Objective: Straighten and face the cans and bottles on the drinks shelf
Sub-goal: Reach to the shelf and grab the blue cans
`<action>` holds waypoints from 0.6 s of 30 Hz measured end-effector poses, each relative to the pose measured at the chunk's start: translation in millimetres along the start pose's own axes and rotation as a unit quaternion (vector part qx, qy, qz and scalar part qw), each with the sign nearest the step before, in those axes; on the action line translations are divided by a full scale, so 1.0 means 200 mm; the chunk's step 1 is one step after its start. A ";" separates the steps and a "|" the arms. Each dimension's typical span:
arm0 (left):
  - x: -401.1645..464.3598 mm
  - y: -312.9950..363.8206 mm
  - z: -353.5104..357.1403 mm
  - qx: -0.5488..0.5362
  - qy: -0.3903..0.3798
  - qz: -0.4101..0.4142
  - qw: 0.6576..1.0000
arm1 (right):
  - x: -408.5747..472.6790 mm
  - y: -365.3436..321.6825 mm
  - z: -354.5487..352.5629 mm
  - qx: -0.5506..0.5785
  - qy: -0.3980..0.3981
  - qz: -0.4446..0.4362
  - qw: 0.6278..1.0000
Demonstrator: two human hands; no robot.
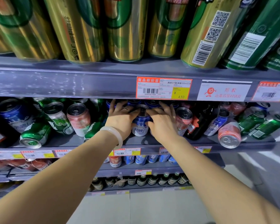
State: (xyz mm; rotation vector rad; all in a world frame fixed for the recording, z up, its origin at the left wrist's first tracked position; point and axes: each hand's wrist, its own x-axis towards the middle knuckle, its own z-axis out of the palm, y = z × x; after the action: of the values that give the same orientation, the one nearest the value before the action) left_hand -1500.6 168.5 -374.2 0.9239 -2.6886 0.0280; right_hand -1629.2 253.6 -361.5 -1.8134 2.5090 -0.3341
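Two bare hands reach into the middle drinks shelf (136, 143) and close around one upright blue-and-white can (140, 125) at its centre. Left hand (121, 118) wraps the can's left side, fingers curled over the rim; a pale bangle (114, 135) sits on that wrist. Right hand (162, 122) covers the can's right side, fingers spread toward the cans behind. Can stands near the shelf's front edge, top closed.

Left of it: a pink-and-white can (79, 118) upright but tilted, and a green can (33, 137) lying on its side with its end facing out. Right of it: a dark bottle (200, 122) leaning, and a pink can (229, 135) lying on its side at the shelf lip. Further green cans (262, 125) lie toppled at far right.

Upper shelf holds gold cans (81, 29) in a row, all sealed. A price tag (163, 88) on its rail reads 4.50.
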 end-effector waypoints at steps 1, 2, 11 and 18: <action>0.00 0.00 0.01 -0.006 -0.009 -0.010 1.000 | 0.00 0.00 0.00 0.007 0.006 0.000 1.000; 0.00 0.01 0.01 -0.008 -0.017 -0.014 1.000 | 0.00 -0.01 0.00 0.009 0.011 0.002 1.000; -0.01 0.05 -0.02 0.020 -0.057 -0.025 0.998 | -0.03 -0.02 0.00 -0.001 0.037 0.010 0.999; -0.09 0.22 -0.03 -0.013 -0.011 0.067 0.998 | -0.19 0.05 -0.04 0.029 0.077 -0.001 0.997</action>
State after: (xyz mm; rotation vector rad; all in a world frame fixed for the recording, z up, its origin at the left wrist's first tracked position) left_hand -1512.3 214.3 -369.4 0.7388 -2.7597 0.0116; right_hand -1626.6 293.1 -360.2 -1.8345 2.5655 -0.5615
